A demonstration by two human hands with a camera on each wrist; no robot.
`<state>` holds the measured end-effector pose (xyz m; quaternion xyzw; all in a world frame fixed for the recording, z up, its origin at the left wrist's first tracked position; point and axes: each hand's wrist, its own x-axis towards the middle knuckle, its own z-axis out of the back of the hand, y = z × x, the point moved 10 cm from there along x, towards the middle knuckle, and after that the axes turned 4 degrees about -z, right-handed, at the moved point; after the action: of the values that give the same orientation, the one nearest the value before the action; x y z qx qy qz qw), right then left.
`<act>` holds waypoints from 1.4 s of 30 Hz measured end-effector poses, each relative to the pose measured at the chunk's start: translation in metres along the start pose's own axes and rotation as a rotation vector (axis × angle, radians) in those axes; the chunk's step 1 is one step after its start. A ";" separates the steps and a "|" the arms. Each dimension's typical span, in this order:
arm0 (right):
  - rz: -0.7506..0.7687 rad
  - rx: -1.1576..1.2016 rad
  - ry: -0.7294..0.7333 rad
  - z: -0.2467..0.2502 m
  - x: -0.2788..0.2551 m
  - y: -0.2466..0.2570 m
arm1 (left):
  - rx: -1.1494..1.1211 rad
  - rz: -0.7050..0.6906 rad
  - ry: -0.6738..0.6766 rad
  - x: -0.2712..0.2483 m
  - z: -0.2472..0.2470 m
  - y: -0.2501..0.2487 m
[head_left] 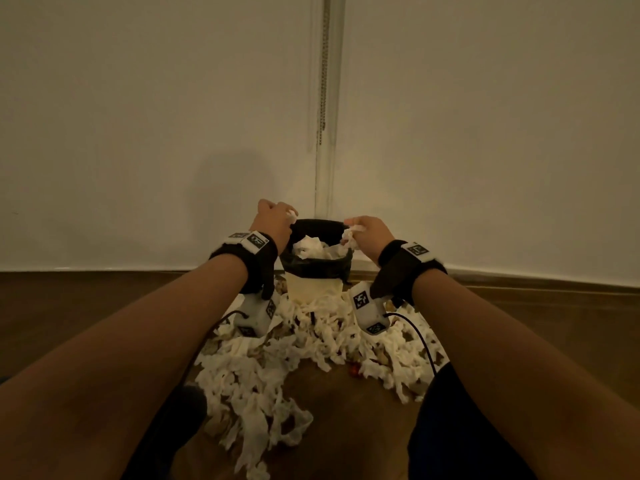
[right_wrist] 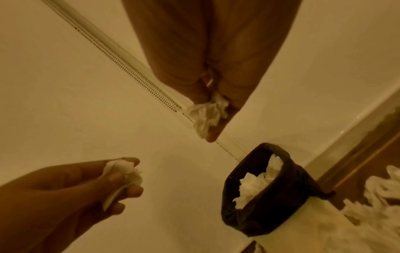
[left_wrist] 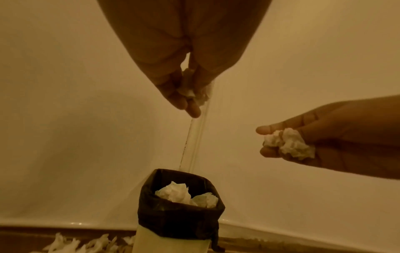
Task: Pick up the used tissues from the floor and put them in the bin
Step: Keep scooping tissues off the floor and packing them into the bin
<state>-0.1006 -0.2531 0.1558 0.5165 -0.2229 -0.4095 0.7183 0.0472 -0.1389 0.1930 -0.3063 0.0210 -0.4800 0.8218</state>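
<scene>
Pale walls meet in a corner behind the bin (head_left: 316, 271), its black liner already holding tissues. My left hand (head_left: 273, 220) and right hand (head_left: 369, 235) hover apart at either side of its mouth, each pinching a crumpled wad (left_wrist: 288, 144). I should centre both over the opening before letting go; the pile of tissues (head_left: 277, 368) on the floor waits.
</scene>
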 end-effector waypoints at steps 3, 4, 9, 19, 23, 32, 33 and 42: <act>0.029 -0.070 -0.128 0.010 0.035 -0.014 | 0.023 0.025 0.059 0.023 -0.021 0.016; 0.029 -0.098 -0.165 0.015 0.036 -0.017 | 0.041 0.026 0.087 0.021 -0.025 0.018; -0.038 -0.144 -0.214 0.018 0.053 -0.036 | -0.004 0.008 0.046 0.019 -0.041 0.030; 0.054 -0.257 -0.223 -0.035 0.110 -0.054 | -0.054 0.001 0.019 0.062 -0.101 0.063; 0.096 -0.450 -0.160 -0.056 0.134 -0.069 | 0.025 -0.057 0.031 0.084 -0.130 0.065; 0.125 -0.878 0.113 -0.112 0.162 -0.102 | 0.333 -0.136 0.360 0.110 -0.190 0.077; 0.110 -0.913 0.138 -0.117 0.162 -0.107 | 0.346 -0.139 0.382 0.111 -0.196 0.078; 0.139 -1.102 0.211 -0.127 0.171 -0.121 | 0.650 -0.240 0.498 0.107 -0.216 0.087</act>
<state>0.0468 -0.3385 -0.0205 0.0876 0.0634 -0.3630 0.9255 0.1013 -0.2988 -0.0003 0.0938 0.0306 -0.6131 0.7838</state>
